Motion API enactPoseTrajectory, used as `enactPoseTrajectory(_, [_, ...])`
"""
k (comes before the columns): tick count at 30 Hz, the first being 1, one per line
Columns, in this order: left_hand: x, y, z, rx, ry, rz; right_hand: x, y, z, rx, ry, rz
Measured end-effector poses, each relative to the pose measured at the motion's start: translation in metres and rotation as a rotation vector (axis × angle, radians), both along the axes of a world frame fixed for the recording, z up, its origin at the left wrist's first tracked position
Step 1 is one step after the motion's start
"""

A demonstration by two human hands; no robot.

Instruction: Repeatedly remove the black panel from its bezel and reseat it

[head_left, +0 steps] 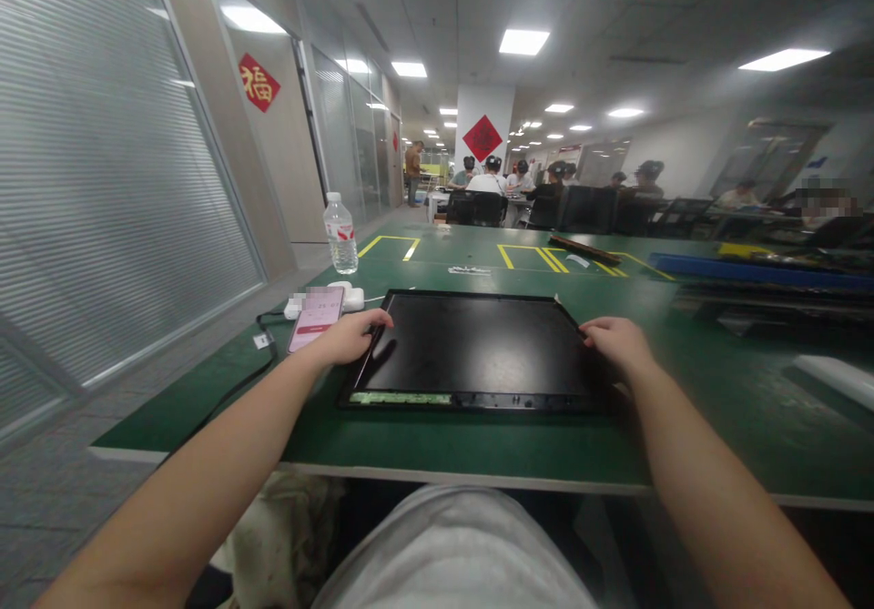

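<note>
A flat black display panel (478,345) in a thin dark frame lies face up on the green table in front of me. Along its near edge runs a strip, green on the left part (400,399) and black on the right. My left hand (351,336) is closed on the panel's left edge, thumb on top and the other fingers mostly hidden. At the opposite side, my right hand (614,343) pinches the right edge near the far corner. Fingers under the panel do not show.
Left of the panel lie a phone (315,322), white adapters (348,296) and a black cable (266,363). Behind them stands a water bottle (340,236). Yellow tape and a dark strip (584,249) are farther back. At right are a long blue piece (751,269) and a white object (833,377).
</note>
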State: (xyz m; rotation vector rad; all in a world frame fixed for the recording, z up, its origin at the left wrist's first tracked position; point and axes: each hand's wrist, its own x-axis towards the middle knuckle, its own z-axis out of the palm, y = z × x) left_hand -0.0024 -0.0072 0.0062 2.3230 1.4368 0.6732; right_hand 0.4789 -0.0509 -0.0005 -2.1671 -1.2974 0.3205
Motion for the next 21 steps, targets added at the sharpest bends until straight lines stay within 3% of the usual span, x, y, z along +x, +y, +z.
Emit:
enactPoseTrajectory(9, [-0.0029,0.0077,-0.0094,-0.105,-0.223,-0.064,0.0032,0.0006,-0.0013,0.015,0.007,-0.006])
enactPoseTrajectory(21, [-0.0025,0.0095,-0.0104,-0.123,-0.328,-0.017,0.0048,0.0035,-0.0049,0.043,0.077,-0.029])
